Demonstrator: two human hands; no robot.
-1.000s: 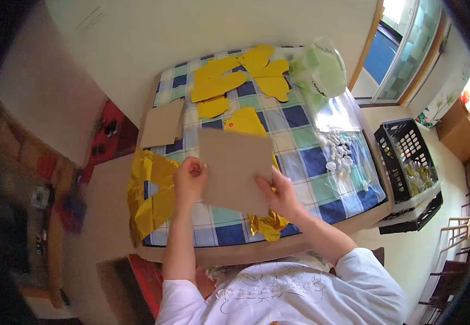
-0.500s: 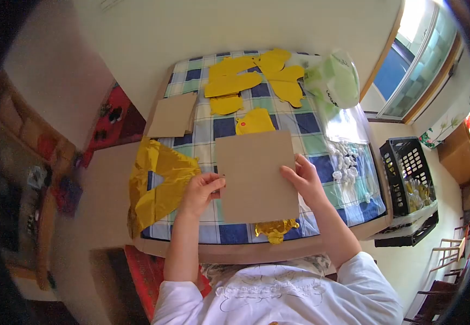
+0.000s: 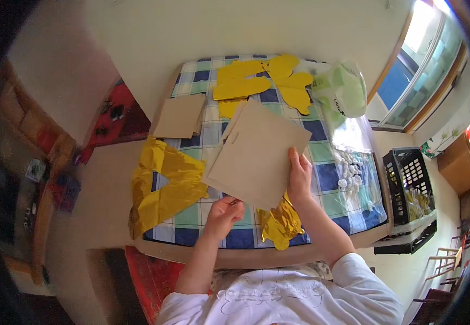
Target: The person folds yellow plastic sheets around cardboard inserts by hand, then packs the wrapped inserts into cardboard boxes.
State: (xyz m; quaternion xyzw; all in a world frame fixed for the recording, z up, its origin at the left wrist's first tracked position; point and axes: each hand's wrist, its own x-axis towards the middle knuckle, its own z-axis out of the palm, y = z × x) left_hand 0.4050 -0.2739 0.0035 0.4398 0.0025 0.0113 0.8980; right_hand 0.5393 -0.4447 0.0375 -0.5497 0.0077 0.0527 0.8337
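My right hand [image 3: 300, 174] grips the right edge of tan cardboard sheets [image 3: 264, 157], thumb on top. Overlapping edges show at the upper left, and the sheets are tilted, one corner towards me. A short slot-like mark [image 3: 232, 137] shows near their left side. My left hand [image 3: 225, 216] is closed, its curled fingers right at the lower left edge of the cardboard; a small dark spot shows at its fingertips, and what they hold I cannot tell. Crumpled shiny gold foil [image 3: 282, 225] lies below the sheets, near the bed's front edge.
Yellow cut-out shapes [image 3: 241, 88] lie at the back of the checked bed cover [image 3: 191, 218]. More cardboard [image 3: 178, 117] and a large gold foil sheet [image 3: 171, 187] are at the left. A plastic bag [image 3: 343, 92], white flower-like pieces [image 3: 349, 176] and a black crate [image 3: 405, 176] stand right.
The cardboard has turned and tilted, revealing more than one layer and a slot-like mark. My left hand has moved down and right from its left edge; my right hand keeps hold.
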